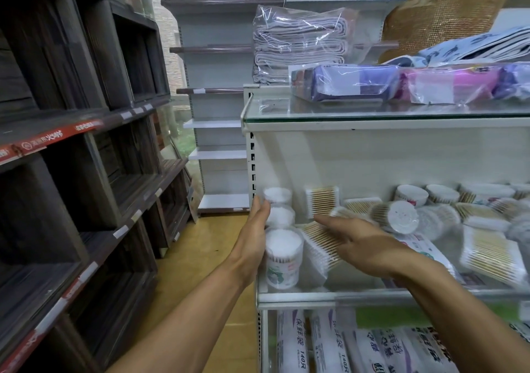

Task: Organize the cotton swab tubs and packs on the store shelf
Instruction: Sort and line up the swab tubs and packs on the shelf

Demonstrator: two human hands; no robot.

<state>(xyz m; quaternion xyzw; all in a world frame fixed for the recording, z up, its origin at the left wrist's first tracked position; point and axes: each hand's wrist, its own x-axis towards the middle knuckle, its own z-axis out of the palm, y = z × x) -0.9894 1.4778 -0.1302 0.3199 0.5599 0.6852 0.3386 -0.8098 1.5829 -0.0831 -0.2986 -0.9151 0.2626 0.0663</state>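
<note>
- Dark wooden shelving unit (pixel 86 143): fills the left side, with deep cubby compartments and red and white label strips along the shelf edges.
- White store shelf (pixel 329 296): right of centre, its front lip running across the lower frame; it carries the cotton swab stock.
- Glass top shelf (pixel 372 113): above the swab shelf, bearing a bagged stack of folded grey cloth (pixel 298 42) and flat purple and pink packs in clear wrap (pixel 401 84).
- Grey gondola shelving (pixel 218 114): stands in the background between the two units.
- Rolls of bags with printed wrappers (pixel 329 344): on the level below the swab shelf.
- Loose heap of cotton swab tubs and packs (pixel 459 217): mid to right part of the shelf, lying tilted and on their sides, blurred.
- Row of three round tubs (pixel 282 237): upright at the left end of the shelf, one behind another, white swab tips showing on top.
- Flat pack of wooden-stick swabs (pixel 318 246): lies tilted just right of the front tub.
- Left hand (pixel 253 229): fingers straight, palm pressed flat against the left side of the tub row.
- Right hand (pixel 364 243): open, fingers extended leftward, resting over the flat pack; whether it presses down cannot be told.
</note>
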